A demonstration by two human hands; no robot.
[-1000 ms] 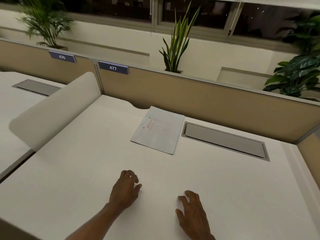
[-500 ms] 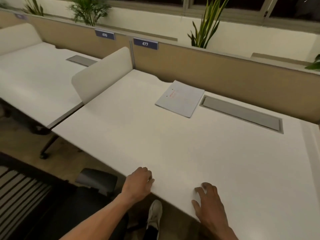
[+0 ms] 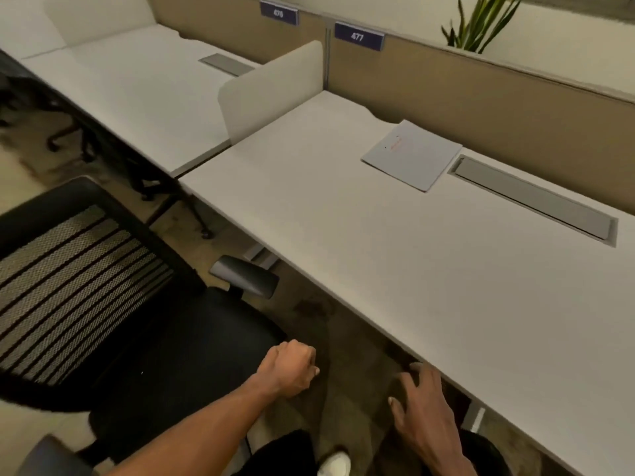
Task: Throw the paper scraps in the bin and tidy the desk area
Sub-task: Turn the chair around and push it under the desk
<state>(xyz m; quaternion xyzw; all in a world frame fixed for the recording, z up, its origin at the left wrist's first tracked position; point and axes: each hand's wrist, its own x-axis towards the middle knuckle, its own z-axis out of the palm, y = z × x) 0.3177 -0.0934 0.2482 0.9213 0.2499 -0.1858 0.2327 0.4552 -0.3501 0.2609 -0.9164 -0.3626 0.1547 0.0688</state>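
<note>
My left hand (image 3: 290, 369) is curled into a fist off the front edge of the white desk (image 3: 378, 255), over the edge of a black chair seat; nothing shows between its fingers. Just below the desk's front edge, my right hand (image 3: 426, 407) hangs with fingers spread and holds nothing. One flat sheet of paper (image 3: 412, 154) with red print lies at the back of the desk, far from both hands. No loose scraps are visible. A dark round shape (image 3: 484, 451) under the desk by my right wrist may be a bin; most of it is hidden.
A black office chair (image 3: 165, 365) with a mesh back (image 3: 68, 286) and a grey armrest (image 3: 245, 274) stands left of me. A grey cable hatch (image 3: 532, 201) sits beside the paper. A white divider (image 3: 271, 91) separates the neighbouring desk (image 3: 137, 84). My white shoe (image 3: 335, 463) is below.
Both hands have slid off the desktop towards me and now hang below its front edge. The view has swung down and left, bringing the chair and floor into sight.
</note>
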